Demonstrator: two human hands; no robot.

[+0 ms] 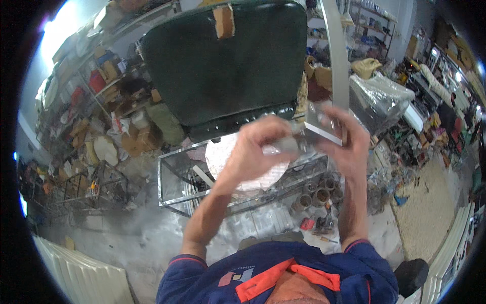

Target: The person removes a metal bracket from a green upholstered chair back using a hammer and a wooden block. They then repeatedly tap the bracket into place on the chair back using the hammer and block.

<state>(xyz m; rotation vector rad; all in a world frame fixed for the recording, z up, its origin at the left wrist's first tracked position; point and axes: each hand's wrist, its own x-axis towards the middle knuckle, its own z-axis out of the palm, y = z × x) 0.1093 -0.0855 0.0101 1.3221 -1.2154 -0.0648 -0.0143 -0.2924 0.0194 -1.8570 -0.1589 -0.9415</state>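
Observation:
Both my hands are raised at chest height in front of a large dark green padded-looking panel. A motion-blurred grey metallic piece with a straight pale edge is held in my right hand, its fingers bent around it. My left hand is closed, thumb and fingers curled around a greyish part close to that piece. Whether the two hands hold one object or two is too blurred to tell. Below my hands, a round whitish sheet lies on a low metal-framed stand.
An upright metal post rises beside the panel, close to my right hand. Several round cans and a red item sit low at the right. Cluttered shelves stand at left; a plastic-wrapped item is at right.

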